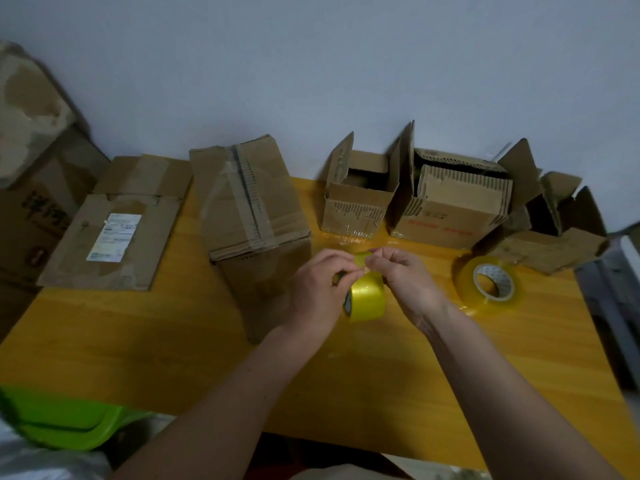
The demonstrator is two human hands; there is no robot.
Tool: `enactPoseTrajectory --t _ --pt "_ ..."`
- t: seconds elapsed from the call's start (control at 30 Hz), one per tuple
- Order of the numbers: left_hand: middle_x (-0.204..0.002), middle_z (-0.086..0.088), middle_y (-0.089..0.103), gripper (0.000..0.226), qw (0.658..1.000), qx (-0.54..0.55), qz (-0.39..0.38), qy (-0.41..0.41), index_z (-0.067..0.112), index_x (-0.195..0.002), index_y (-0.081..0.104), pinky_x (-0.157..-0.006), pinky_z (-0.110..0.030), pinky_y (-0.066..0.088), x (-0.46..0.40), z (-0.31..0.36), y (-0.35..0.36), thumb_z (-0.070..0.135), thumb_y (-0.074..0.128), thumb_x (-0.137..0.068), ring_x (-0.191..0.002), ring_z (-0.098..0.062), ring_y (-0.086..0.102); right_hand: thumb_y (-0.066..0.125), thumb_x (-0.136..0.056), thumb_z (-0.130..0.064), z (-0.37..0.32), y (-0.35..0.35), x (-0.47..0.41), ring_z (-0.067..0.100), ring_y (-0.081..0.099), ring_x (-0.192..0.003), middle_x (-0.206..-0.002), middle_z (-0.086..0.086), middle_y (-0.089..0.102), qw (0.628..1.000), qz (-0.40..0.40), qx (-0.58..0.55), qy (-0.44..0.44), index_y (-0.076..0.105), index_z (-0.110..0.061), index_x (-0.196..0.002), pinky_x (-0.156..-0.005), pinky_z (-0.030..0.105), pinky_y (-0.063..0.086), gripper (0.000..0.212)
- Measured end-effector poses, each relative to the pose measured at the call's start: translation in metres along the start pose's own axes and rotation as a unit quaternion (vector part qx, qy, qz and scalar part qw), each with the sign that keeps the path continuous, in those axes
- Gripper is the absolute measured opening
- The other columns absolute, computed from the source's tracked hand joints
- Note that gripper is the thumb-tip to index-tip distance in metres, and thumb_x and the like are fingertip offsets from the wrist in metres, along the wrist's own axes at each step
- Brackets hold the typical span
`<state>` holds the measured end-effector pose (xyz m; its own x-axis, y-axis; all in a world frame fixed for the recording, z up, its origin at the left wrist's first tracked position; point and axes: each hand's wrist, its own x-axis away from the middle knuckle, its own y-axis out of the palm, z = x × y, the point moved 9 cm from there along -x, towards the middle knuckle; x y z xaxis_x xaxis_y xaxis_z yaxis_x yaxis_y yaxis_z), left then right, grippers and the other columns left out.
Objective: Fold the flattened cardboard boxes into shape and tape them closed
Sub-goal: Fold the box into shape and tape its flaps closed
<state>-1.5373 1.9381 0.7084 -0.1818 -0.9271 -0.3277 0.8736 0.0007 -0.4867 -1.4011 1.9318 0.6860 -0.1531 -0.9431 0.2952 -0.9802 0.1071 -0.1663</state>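
Tape roll point(366, 295) — yellow, held above the wooden surface point(138, 341), beside the taped box point(256, 216). Left hand point(317, 289) grips the roll; right hand point(403, 275) pinches its loose end. Second roll point(490, 284) — lying right.

My left hand point(317, 289) grips the tape roll point(365, 299) at frame centre. My right hand point(403, 275) pinches its loose end. Taped box point(249, 202) sits left on the desk point(138, 341).

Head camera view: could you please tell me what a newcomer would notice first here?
Two hands, left hand and right hand, meet mid-table, picking at a yellow tape roll. Left of them stands a tall taped box. Behind, along the wall, sits an open box; a second tape roll lies to the right.
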Motion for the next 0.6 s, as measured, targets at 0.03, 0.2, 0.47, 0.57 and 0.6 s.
enactPoseTrajectory --t 0.03,0.2,0.47,0.57,0.6 --pt "-0.093 0.003 0.067 0.005 1.000 0.000 0.009 -0.005 0.009 -0.081 0.075 -0.073 -0.030 0.055 -0.002 0.000 0.000 0.007 0.078 -0.077 -0.084 -0.012 0.064 0.055 -0.093 -0.006 0.000 -0.003 0.001 0.023 0.052 -0.078 -0.080 0.013 0.057 1.000 0.007 0.002 -0.003 0.061 0.002 -0.077 -0.075 0.035 0.040 0.019" --pt "-0.089 0.008 0.062 0.005 0.998 0.016 0.010 -0.063 0.012 -0.078 0.072 -0.077 -0.031 0.054 -0.012 -0.013 0.001 0.009 0.076 -0.079 -0.083 -0.010 0.062 0.047 -0.097 -0.001 0.000 -0.025 0.002 0.024 0.067 -0.080 -0.110 0.011 0.063 0.991 0.008 -0.135 0.000 0.043 -0.031 -0.140 -0.070 0.032 0.058 0.052" --pt "-0.085 0.015 0.056 0.005 0.993 0.067 -0.032 -0.087 0.010 -0.079 0.073 -0.071 -0.044 0.057 -0.010 -0.012 0.018 0.006 0.075 -0.080 -0.081 -0.014 0.063 0.074 -0.079 -0.008 -0.019 -0.017 0.006 0.010 0.054 -0.115 -0.128 0.000 0.055 0.961 -0.009 0.231 -0.153 0.075 -0.013 -0.097 -0.092 0.026 0.050 0.018" --pt "-0.088 0.013 0.057 0.003 0.989 0.091 -0.050 -0.102 0.010 -0.081 0.073 -0.070 -0.048 0.057 -0.009 -0.014 0.026 0.007 0.074 -0.081 -0.083 -0.018 0.063 0.074 -0.080 -0.010 -0.015 -0.029 0.004 0.009 0.058 -0.107 -0.115 -0.001 0.064 0.965 0.030 0.222 -0.134 0.075 -0.011 -0.082 -0.083 0.010 0.046 0.003" --pt "-0.089 0.011 0.057 0.002 0.987 0.103 -0.055 -0.109 0.009 -0.082 0.073 -0.071 -0.048 0.057 -0.009 -0.015 0.029 0.007 0.073 -0.081 -0.085 -0.019 0.063 0.074 -0.079 -0.010 -0.012 -0.033 0.004 0.009 0.057 -0.108 -0.115 -0.002 0.064 0.968 0.037 0.212 -0.126 0.074 -0.012 -0.080 -0.084 0.011 0.044 0.002"
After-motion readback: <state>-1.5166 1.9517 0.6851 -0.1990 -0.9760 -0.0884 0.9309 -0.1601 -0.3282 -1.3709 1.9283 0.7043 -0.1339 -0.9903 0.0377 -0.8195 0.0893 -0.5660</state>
